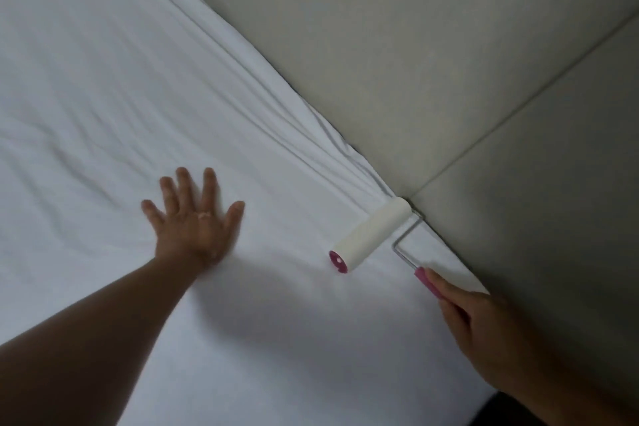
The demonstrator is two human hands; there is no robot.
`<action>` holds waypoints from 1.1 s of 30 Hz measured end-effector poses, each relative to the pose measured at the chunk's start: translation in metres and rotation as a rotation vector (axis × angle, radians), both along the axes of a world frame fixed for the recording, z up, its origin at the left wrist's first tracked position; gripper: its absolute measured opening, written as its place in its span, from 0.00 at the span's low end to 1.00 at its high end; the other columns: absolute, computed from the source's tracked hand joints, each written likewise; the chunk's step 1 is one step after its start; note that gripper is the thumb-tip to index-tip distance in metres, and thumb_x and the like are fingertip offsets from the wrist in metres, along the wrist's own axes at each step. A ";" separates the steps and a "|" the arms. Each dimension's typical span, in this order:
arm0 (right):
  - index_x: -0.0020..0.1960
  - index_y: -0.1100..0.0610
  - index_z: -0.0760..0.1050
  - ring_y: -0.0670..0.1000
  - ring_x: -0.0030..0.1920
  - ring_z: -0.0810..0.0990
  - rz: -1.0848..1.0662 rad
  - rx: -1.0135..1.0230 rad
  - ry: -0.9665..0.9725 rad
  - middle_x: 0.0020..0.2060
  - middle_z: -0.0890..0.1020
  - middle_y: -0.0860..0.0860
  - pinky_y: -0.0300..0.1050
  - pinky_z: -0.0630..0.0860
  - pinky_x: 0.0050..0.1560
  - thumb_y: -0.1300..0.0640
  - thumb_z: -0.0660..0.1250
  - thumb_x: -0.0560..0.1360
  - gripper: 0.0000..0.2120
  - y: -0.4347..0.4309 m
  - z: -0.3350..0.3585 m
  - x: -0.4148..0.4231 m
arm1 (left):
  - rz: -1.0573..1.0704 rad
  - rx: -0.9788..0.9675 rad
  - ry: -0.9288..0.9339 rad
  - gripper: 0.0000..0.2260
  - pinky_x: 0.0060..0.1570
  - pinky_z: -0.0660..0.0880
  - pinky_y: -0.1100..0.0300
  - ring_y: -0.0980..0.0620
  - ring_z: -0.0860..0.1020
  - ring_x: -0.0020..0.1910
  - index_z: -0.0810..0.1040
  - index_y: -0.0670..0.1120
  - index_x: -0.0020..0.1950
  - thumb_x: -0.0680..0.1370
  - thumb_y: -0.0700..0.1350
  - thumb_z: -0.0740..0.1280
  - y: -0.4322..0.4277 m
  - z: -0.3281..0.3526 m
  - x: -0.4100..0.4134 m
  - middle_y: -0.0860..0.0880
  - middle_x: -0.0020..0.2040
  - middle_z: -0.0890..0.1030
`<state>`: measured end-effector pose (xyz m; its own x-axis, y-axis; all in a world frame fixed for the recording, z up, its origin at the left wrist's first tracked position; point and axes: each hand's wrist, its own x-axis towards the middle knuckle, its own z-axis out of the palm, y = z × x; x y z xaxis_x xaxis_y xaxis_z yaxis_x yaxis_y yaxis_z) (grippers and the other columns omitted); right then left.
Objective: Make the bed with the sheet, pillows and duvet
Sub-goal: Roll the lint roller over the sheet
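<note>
A white sheet (103,79) covers the mattress and fills the left and middle of the head view, with long folds running along its edge by the headboard. My left hand (195,221) lies flat on the sheet, fingers spread, pressing it down. My right hand (484,328) grips the pink handle of a lint roller (371,233). The roller's white drum lies on the sheet close to the headboard, its pink end cap facing me. No pillow or duvet is in view.
A beige padded headboard (432,45) runs diagonally along the sheet's right edge, with a seam between two panels. A dark patch of floor or bed side (511,411) shows at the bottom right.
</note>
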<state>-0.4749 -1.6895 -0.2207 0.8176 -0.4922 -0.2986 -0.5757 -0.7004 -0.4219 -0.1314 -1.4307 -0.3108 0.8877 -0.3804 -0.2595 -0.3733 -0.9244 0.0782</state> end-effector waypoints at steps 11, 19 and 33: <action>0.65 0.18 0.58 0.22 0.48 0.73 -0.012 -0.110 0.110 0.50 0.70 0.15 0.16 0.66 0.48 0.39 0.53 0.79 0.19 0.007 0.103 -0.079 | -0.257 0.086 0.068 0.35 0.73 0.45 0.33 0.44 0.38 0.80 0.34 0.64 0.77 0.73 0.75 0.33 -0.002 0.007 -0.063 0.51 0.81 0.37; 0.75 0.40 0.65 0.45 0.56 0.81 -0.092 0.020 -0.077 0.56 0.84 0.45 0.44 0.78 0.61 0.45 0.55 0.84 0.19 0.057 0.014 -0.076 | -0.239 0.170 0.120 0.34 0.70 0.49 0.29 0.47 0.40 0.80 0.36 0.67 0.77 0.74 0.75 0.42 -0.006 0.018 -0.061 0.55 0.81 0.37; 0.76 0.39 0.58 0.44 0.55 0.80 -0.295 -0.073 0.424 0.57 0.81 0.44 0.39 0.74 0.61 0.45 0.58 0.81 0.24 0.089 0.093 -0.167 | -0.384 0.004 0.069 0.35 0.72 0.54 0.39 0.50 0.48 0.80 0.45 0.67 0.78 0.73 0.77 0.41 0.019 0.019 -0.049 0.55 0.82 0.45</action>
<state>-0.6414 -1.6009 -0.1279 0.4555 -0.7155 -0.5298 -0.8628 -0.5013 -0.0648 -0.1804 -1.4112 -0.2922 0.6613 -0.6802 -0.3163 -0.6860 -0.7190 0.1117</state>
